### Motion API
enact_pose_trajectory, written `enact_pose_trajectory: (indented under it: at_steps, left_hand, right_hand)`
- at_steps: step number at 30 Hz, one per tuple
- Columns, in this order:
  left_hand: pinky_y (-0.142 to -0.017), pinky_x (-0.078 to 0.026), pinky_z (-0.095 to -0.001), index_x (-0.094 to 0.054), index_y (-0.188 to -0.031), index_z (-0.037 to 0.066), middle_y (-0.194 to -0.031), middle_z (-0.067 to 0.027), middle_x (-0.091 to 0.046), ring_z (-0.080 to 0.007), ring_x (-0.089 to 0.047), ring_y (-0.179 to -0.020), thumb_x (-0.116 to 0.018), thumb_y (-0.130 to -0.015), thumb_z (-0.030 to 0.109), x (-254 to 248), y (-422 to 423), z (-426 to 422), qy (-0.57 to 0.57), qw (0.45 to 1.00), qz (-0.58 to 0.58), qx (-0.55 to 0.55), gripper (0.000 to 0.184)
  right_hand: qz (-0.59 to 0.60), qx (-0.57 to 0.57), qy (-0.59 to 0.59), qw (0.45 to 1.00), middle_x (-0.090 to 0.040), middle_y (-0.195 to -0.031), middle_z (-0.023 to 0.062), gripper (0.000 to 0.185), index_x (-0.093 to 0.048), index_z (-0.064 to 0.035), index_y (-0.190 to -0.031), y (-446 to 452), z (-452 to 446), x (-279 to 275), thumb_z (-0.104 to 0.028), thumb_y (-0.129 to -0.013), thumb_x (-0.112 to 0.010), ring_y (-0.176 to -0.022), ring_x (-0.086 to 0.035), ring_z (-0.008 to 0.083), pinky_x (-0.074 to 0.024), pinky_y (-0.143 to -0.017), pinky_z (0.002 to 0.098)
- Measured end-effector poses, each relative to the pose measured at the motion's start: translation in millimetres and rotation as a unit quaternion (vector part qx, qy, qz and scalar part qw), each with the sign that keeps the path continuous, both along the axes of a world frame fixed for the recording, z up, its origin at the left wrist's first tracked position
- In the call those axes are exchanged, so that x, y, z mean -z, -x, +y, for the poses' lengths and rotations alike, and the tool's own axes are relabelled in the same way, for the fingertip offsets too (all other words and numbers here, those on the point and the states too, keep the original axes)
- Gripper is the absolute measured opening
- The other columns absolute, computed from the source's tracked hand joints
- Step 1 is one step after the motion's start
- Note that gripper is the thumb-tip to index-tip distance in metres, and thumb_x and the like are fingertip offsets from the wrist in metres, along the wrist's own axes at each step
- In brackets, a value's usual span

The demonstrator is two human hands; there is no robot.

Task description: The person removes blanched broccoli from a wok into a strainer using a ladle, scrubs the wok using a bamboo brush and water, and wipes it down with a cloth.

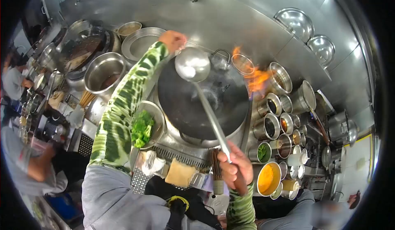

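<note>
My right hand [236,168] is wrapped round the handle of a long metal ladle [192,64], whose round bowl hangs over the far left part of a large dark wok [201,102]. Past the wok's far left edge, my left hand [173,40] is stretched out beside a wide metal pan [142,44]; its fingers are blurred and what they hold, if anything, cannot be made out. Under my left forearm, green leafy vegetables [142,129] lie in a metal bowl [155,114] beside the wok. Thin haze hangs over the wok.
Orange flames [257,79] rise at the wok's right edge. Several metal containers stand at the right, one with orange-yellow liquid [268,179]. A deep pot [105,72] is on the left. A folded cloth [180,173] lies in front. Other people [31,160] stand at the left and lower right.
</note>
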State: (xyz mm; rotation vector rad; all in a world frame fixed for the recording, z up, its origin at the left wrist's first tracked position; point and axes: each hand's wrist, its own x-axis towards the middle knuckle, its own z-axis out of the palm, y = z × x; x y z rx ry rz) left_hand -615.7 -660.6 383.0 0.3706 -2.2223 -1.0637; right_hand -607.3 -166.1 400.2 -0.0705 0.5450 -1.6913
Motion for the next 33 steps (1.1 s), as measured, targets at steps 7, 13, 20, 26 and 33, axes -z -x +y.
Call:
enact_pose_trajectory:
  at_steps: [7,13,20,26,33]
  left_hand:
    - [-0.088,-0.053,-0.0417,-0.071,-0.099,0.007,-0.106,-0.0189,-0.067,-0.0351,-0.064,-0.103,-0.065,-0.073,0.014,120,-18,-153,0.114,0.858,-0.392,-0.311,0.028]
    - [-0.098,-0.043,-0.0438,-0.065,-0.116,0.011,-0.125,-0.0163,-0.058,-0.0340,-0.056,-0.115,-0.056,-0.084,0.035,221,-17,-231,0.155,0.842,-0.436,-0.275,0.041]
    - [-0.079,-0.055,-0.0402,-0.072,-0.085,0.010,-0.092,-0.0154,-0.070,-0.0327,-0.068,-0.087,-0.064,-0.076,0.028,146,-30,-188,0.123,0.890,-0.314,-0.308,0.022]
    - [-0.065,-0.054,-0.0292,-0.070,-0.092,0.003,-0.078,-0.0068,-0.068,-0.0135,-0.064,-0.070,-0.062,-0.081,0.008,58,-43,-55,-0.158,0.978,-0.133,-0.019,0.014]
    - [-0.067,-0.053,-0.0278,-0.068,-0.098,0.002,-0.083,-0.0069,-0.069,-0.0130,-0.065,-0.078,-0.061,-0.084,0.006,29,-48,144,0.002,0.990,-0.132,-0.044,0.016]
  right_hand:
    - [0.098,0.020,-0.130,0.986,-0.054,-0.089,0.0122,0.065,-0.029,0.0009,-0.145,-29,-25,-5,-0.005,-0.087,-0.057,-0.049,-0.046,0.0086,-0.0378,-0.039,0.0204]
    - [0.174,0.092,-0.232,0.953,-0.058,-0.088,0.0140,0.062,-0.036,-0.0005,-0.142,-41,-3,0,0.000,-0.084,-0.056,-0.052,-0.050,0.0115,-0.0392,-0.041,0.0225]
    - [0.303,0.083,-0.319,0.894,-0.060,-0.091,0.0142,0.069,-0.032,0.0015,-0.144,-21,1,21,0.003,-0.077,-0.050,-0.048,-0.051,0.0125,-0.0430,-0.041,0.0244]
    - [0.345,0.053,-0.218,0.911,-0.058,-0.098,0.0141,0.071,-0.027,-0.0035,-0.148,11,29,56,0.005,-0.081,-0.048,-0.057,-0.055,0.0143,-0.0473,-0.050,0.0262]
    - [0.347,0.030,-0.184,0.919,-0.059,-0.095,0.0117,0.073,-0.026,-0.0046,-0.148,18,43,71,0.007,-0.081,-0.052,-0.058,-0.057,0.0144,-0.0481,-0.047,0.0273]
